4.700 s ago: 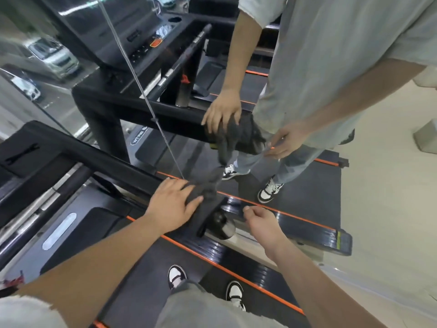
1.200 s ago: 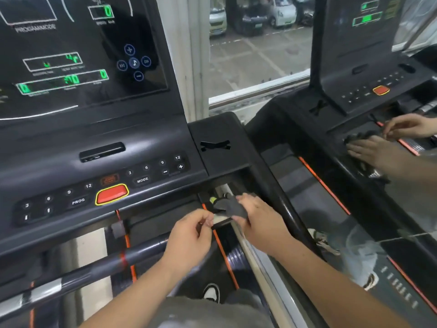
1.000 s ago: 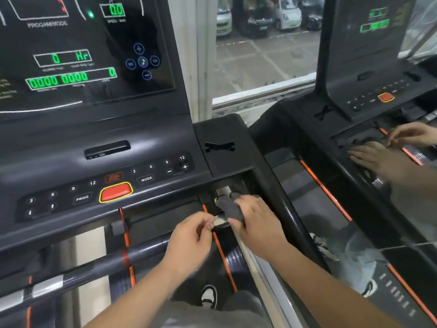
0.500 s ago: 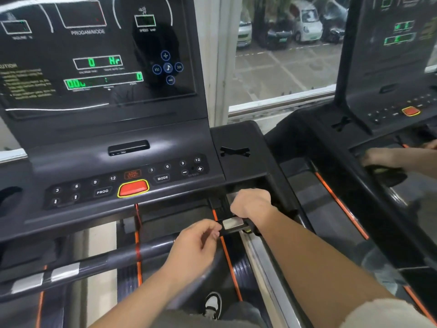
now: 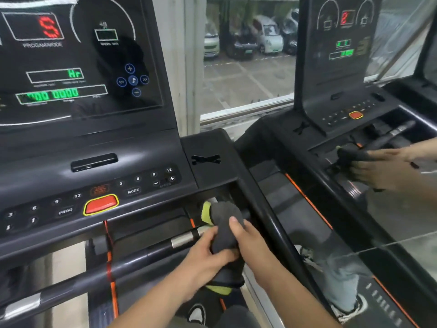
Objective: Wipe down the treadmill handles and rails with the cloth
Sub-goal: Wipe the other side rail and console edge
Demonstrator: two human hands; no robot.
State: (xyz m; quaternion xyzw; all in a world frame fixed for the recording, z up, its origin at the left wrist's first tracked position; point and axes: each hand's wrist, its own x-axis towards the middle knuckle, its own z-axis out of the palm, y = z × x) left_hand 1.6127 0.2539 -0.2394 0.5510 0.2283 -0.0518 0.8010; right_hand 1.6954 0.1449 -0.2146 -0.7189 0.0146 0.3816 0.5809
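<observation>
Pointing forward, the cloth is gripped by left hand and right hand.

Parked cars beyond the window, lit console display at left.

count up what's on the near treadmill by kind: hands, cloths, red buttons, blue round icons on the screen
hands: 2, left hand and right hand, both gripping the cloth
cloth: 1
red button: 1
blue round icons: 5
total: 9
</observation>
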